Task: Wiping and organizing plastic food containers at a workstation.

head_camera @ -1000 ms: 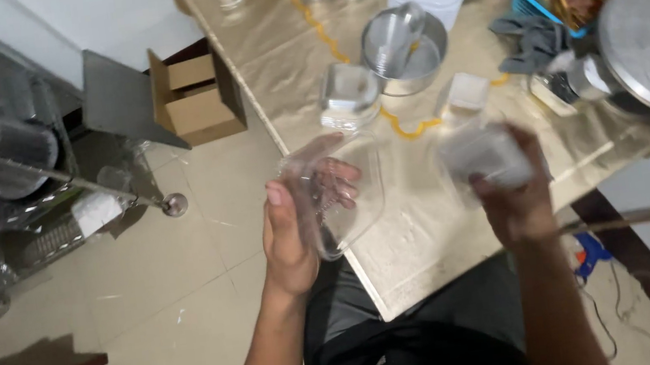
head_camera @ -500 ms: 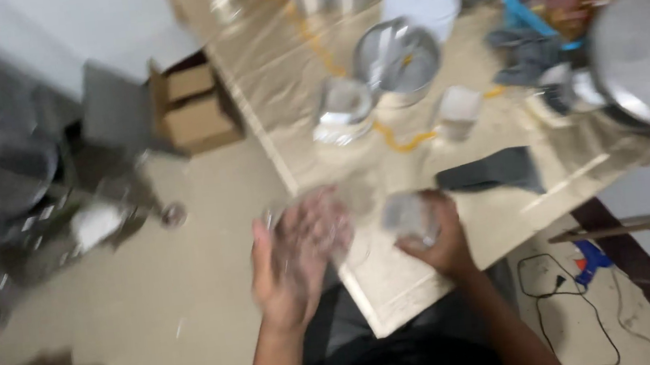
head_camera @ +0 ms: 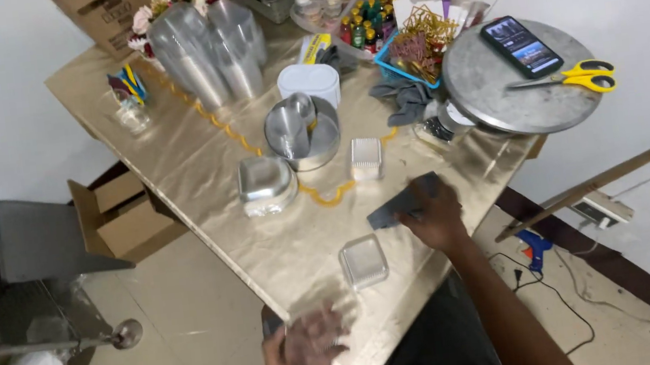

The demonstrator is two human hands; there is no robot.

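Grey flat card is pressed under the right hand, fingers spread, its long axis slanting; the clear plastic box lies between that hand and the blurred left hand, whose grip cannot be told.

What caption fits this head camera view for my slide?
Right hand on a dark grey cloth, left hand at the edge of the gold-covered table, clear lidded box between them.

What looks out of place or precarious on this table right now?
The round metal tray sits perched on top of a jar at the table's right edge, overhanging it, with a phone and yellow-handled scissors lying on it. That looks tippable. Nothing appears spilled.
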